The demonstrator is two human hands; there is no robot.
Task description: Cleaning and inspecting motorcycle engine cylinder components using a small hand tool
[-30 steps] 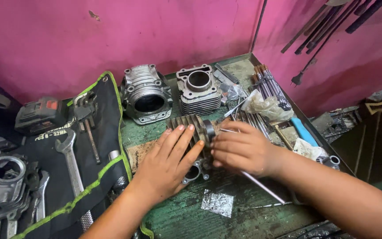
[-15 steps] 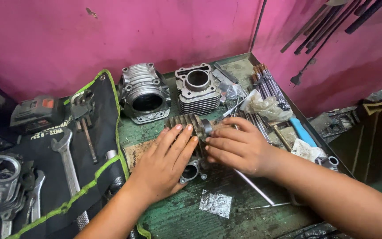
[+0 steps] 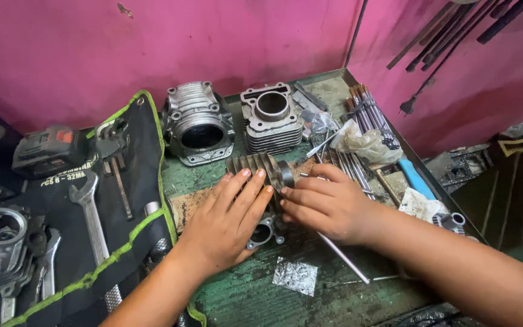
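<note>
Cylinder (image 3: pixel 260 166) as landmark: finned, dull grey metal, lying on its side near the middle of the green bench (image 3: pixel 334 297), bore end facing right. Judged heavy for its size and fully stiff; fins thin-edged, likely to bite into skin and to chip if knocked; surface looks oily, so probably slippery. Best taken across the fin stack with a flat palm on one flank and fingers on the other, or by the smooth sleeve end, not by a single fin.

Far left of the cylinder: black tool roll (image 3: pixel 122 200) with green piping, carrying a spanner (image 3: pixel 89 212) and a dark power tool (image 3: pixel 46 151). Behind the cylinder, against the pink wall: two more engine barrels, a rounded one (image 3: pixel 198 124) behind-left and a square-finned one (image 3: pixel 270 121) directly behind.

Left hand (image 3: pixel 228 221) just in front of the cylinder, fingers spread and laid flat, fingertips touching the near fins; no pinch, pressing down rather than gripping. Beneath that palm, a small round metal part (image 3: pixel 260 233), partly hidden.

Right hand (image 3: pixel 328 203) in front-right of the cylinder, fingers extended and close together, tips meeting the sleeve end; whether anything is nipped between them cannot be told. Thin steel rod (image 3: pixel 343 257) running out from under it. Right of the cylinder: bundle of long rods (image 3: pixel 367 112) and crumpled plastic bag (image 3: pixel 367 142).
</note>
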